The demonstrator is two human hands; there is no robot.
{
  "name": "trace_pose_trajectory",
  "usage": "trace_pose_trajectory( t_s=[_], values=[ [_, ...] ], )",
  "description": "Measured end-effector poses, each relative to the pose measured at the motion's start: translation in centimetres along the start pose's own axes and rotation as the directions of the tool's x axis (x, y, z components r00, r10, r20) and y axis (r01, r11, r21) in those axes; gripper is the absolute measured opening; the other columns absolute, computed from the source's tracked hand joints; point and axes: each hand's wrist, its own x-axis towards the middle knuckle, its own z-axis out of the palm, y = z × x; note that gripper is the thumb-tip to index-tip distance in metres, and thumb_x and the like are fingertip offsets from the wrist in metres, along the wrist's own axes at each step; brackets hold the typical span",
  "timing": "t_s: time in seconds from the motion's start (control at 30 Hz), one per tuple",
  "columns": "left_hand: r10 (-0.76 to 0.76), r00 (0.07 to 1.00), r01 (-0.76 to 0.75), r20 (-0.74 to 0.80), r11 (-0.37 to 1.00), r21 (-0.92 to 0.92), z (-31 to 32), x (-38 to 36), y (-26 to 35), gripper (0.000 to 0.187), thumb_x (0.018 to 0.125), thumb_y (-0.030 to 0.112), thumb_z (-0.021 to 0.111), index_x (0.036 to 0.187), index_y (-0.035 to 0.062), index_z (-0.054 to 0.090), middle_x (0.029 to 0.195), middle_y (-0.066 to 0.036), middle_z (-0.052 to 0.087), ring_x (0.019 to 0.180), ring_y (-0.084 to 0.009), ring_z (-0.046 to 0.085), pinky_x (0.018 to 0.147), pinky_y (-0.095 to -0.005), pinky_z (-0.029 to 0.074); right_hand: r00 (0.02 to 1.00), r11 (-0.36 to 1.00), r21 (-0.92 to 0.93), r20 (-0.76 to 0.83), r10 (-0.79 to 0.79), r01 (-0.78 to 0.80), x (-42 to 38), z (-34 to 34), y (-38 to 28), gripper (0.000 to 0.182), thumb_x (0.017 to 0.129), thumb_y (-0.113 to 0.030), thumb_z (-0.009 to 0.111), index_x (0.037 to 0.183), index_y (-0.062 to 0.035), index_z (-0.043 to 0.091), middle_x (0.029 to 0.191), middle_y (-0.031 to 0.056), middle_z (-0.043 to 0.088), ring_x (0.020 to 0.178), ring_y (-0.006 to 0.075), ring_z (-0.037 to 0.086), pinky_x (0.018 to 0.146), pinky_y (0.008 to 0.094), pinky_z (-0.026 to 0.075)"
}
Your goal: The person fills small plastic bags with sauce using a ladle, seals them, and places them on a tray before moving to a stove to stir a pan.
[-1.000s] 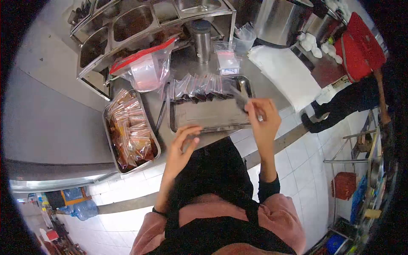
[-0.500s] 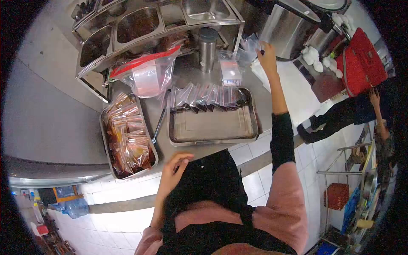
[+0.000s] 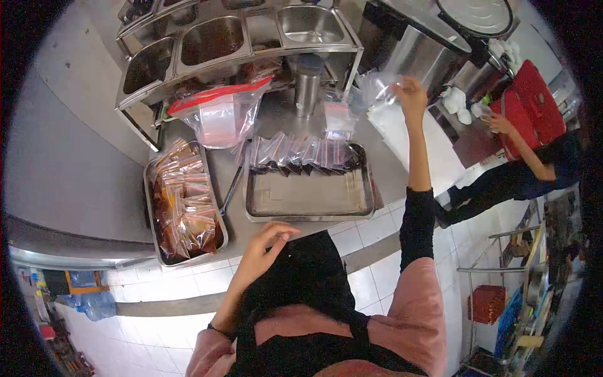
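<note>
Right hand (image 3: 411, 100) was at clear plastic (image 3: 377, 89), fingers bent, hold unclear; crosswise tray (image 3: 308, 193) lay nearer left hand (image 3: 266, 252), half open, empty.

Silver tray (image 3: 308, 193), red-striped clear packets (image 3: 301, 152)

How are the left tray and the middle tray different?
The left tray is crowded with orange-brown bags; the middle tray has dark-bottomed bags along its far side and bare metal in front. The left tray points up the picture; the middle tray lies across it. Both are metal.
</note>
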Motion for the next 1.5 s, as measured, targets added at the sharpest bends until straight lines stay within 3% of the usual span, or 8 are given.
trace_pose_trajectory(
  t_s=[0.2, 0.33, 0.47, 0.77, 1.0, 1.1, 1.33, 1.5],
  values=[
    [0.074, 0.992, -0.064, 0.106, 0.993, -0.096, 1.9, 0.2, 0.6, 0.018, 0.09, 0.008, 0.048, 0.104, 0.0022, 0.058, 0.103, -0.008, 0.057, 0.097, -0.0158, 0.053, 0.083, -0.0268, 0.043, 0.988, 0.897, -0.414, 0.086, -0.132, 0.156, -3.3, -1.0, 1.0, 0.033, 0.07, -0.025, 0.072, 0.06, 0.0009, 0.054, 0.056, 0.0145, 0.054, 0.053, 0.0299, 0.055, 0.052, 0.0359, 0.042],
    [0.016, 0.979, 0.024, 0.201, 0.98, -0.197, 2.8, -0.6, -1.2, 0.024, 0.093, 0.013, 0.044, 0.109, -0.0003, 0.055, 0.109, -0.007, 0.057, 0.099, -0.0155, 0.054, 0.085, -0.0266, 0.042, 0.993, 0.993, 0.029, -0.002, 0.115, -0.115, -8.6, -1.9, -5.7, 0.022, 0.083, -0.018, 0.06, 0.072, -0.0001, 0.054, 0.058, 0.0106, 0.056, 0.049, 0.0199, 0.057, 0.047, 0.0319, 0.042],
    [-0.001, 1.0, -0.007, -0.018, 0.898, -0.44, 3.6, 0.5, 0.5, 0.028, 0.091, 0.009, 0.047, 0.117, -0.0012, 0.048, 0.119, -0.01, 0.05, 0.099, -0.0155, 0.054, 0.089, -0.0269, 0.041, 0.873, 0.757, 0.489, 0.435, 0.22, -0.434, -18.9, -3.5, -16.3, 0.008, 0.092, -0.009, 0.044, 0.091, -0.0024, 0.048, 0.07, 0.0089, 0.061, 0.056, 0.0155, 0.062, 0.049, 0.026, 0.049],
    [0.075, 0.988, -0.046, -0.134, 0.977, 0.209, 1.4, -0.6, -1.3, 0.02, 0.083, 0.02, 0.064, 0.073, 0.0031, 0.059, 0.059, 0.004, 0.051, 0.056, -0.0032, 0.042, 0.05, -0.0196, 0.034, 0.765, 0.565, 0.537, 0.56, 0.316, -0.627, -27.1, -4.2, -19.2, 0.012, 0.087, -0.01, 0.055, 0.09, 0.0007, 0.051, 0.068, 0.0097, 0.061, 0.056, 0.0129, 0.06, 0.049, 0.0247, 0.046],
    [0.089, 0.993, -0.07, -0.083, 0.977, 0.202, 0.8, -1.6, -2.4, 0.024, 0.079, 0.022, 0.068, 0.079, 0.0001, 0.06, 0.062, -0.002, 0.059, 0.057, -0.0071, 0.052, 0.054, -0.0236, 0.042, 0.913, 0.989, 0.146, 0.401, -0.078, 0.021, -28.0, -3.9, -18.3, 0.033, 0.073, -0.023, 0.073, 0.093, -0.0027, 0.057, 0.077, 0.0042, 0.059, 0.066, 0.0112, 0.056, 0.06, 0.0251, 0.046],
    [0.169, 0.984, -0.125, -0.055, 0.875, 0.468, 1.0, -2.2, -1.2, 0.025, 0.074, 0.019, 0.07, 0.088, 0.0019, 0.059, 0.066, -0.01, 0.058, 0.059, -0.0166, 0.057, 0.058, -0.0276, 0.046, 0.617, 0.889, 0.281, 0.787, 0.002, -0.362, -29.7, -4.4, -19.7, 0.032, 0.075, -0.028, 0.07, 0.092, -0.004, 0.057, 0.076, 0.006, 0.056, 0.067, 0.0132, 0.054, 0.059, 0.0258, 0.045],
    [0.142, 0.986, -0.167, 0.092, 0.892, 0.419, 0.3, -1.9, -1.0, 0.019, 0.081, 0.016, 0.062, 0.095, 0.0048, 0.057, 0.087, -0.012, 0.059, 0.075, -0.0298, 0.059, 0.064, -0.0331, 0.047, 0.647, 0.839, 0.266, 0.752, 0.128, -0.475, -30.9, -4.3, -19.6, 0.02, 0.082, -0.02, 0.062, 0.086, -0.0009, 0.059, 0.073, 0.0109, 0.062, 0.067, 0.0166, 0.059, 0.061, 0.0299, 0.048],
    [0.163, 0.975, -0.219, 0.151, 0.826, 0.52, 0.2, -2.4, -1.4, 0.017, 0.084, 0.017, 0.056, 0.097, 0.0064, 0.054, 0.088, -0.011, 0.058, 0.078, -0.0329, 0.058, 0.064, -0.0365, 0.047, 0.661, 0.966, 0.175, 0.75, -0.007, -0.189, -31.6, -4.3, -18.9, 0.02, 0.082, -0.017, 0.059, 0.092, -0.0004, 0.055, 0.082, 0.0162, 0.06, 0.076, 0.0305, 0.061, 0.066, 0.0366, 0.049]
  ],
)
